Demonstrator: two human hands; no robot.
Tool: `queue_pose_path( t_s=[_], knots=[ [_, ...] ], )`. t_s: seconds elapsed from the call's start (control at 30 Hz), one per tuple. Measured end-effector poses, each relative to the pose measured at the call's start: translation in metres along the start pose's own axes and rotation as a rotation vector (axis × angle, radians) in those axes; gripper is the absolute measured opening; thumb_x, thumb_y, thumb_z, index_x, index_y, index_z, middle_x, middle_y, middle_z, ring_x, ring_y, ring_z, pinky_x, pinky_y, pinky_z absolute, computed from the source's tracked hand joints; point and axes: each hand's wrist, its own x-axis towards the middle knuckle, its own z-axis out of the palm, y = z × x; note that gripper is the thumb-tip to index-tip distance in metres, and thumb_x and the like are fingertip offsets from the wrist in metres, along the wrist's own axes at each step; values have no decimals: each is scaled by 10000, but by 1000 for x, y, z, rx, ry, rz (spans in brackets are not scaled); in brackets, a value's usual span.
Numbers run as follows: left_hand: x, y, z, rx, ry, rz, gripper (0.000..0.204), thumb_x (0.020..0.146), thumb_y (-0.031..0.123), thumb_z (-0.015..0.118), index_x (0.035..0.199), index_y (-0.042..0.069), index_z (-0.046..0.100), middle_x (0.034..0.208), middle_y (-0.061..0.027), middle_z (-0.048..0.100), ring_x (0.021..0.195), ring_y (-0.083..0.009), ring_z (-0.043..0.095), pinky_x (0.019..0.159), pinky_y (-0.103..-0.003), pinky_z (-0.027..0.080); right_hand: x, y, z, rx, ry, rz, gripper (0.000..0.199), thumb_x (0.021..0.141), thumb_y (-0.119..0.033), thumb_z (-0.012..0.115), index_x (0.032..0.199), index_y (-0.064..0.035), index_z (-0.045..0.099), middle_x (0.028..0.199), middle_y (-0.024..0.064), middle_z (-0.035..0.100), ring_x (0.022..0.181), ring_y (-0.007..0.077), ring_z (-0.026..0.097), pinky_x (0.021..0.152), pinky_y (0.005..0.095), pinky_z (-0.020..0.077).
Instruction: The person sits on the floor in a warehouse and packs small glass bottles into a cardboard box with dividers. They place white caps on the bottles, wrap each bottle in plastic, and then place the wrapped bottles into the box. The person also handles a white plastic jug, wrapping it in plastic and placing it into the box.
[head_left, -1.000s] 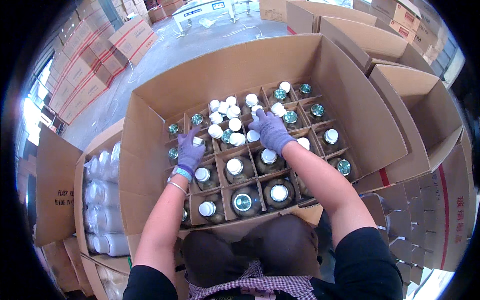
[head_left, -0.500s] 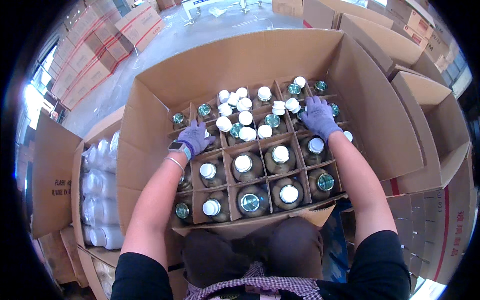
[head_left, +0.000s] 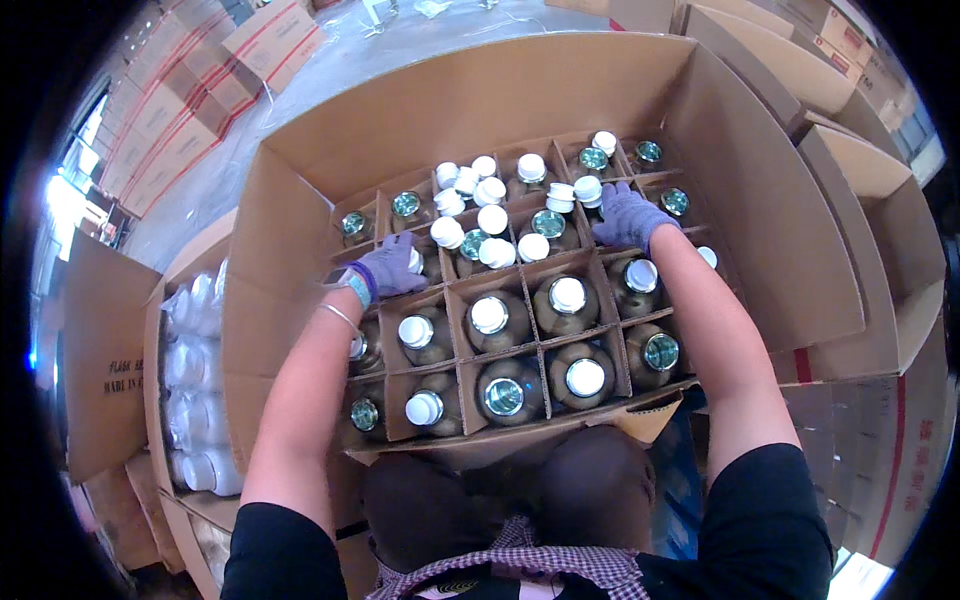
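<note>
Stacked boxes (head_left: 165, 125) stand beyond our carton (head_left: 480, 95), some bottles (head_left: 492, 340) inside capped, others bare, loose caps (head_left: 491, 219) toward its far edge; whether our left hand (head_left: 392, 270), beside a white cap (head_left: 416, 261), or right hand (head_left: 629, 218) grips anything, we cannot tell.

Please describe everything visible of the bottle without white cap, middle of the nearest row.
The bottle looks like transparent glass, with a round, greenish, capless mouth and wider body. It seems upright in its cardboard compartment; I cannot tell if it touches the walls. The left hand and right hand are apart from it.
</note>
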Motion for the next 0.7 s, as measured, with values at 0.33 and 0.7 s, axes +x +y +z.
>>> queue_pose_path(
  t_s=[0.33,0.7],
  knots=[
    [3,10,13,-108,246,-21,600,795,609,645,944,33,722,997,-219,706,1007,-398,667,927,-483,513,13,-6,34,470,477,-147,559,838,-251,733,1338,-56,578,1209,203,672,1138,368,636,978,449,494],
    [10,62,9,-665,1223,-79,444,706,88,744,1071,68,493,1071,-180,556,990,-398,590,890,-453,488,20,119,3,-75,563,220,390,891,-159,621,1270,-71,622,1455,335,400,1241,454,537,1033,469,466]
  ],
)
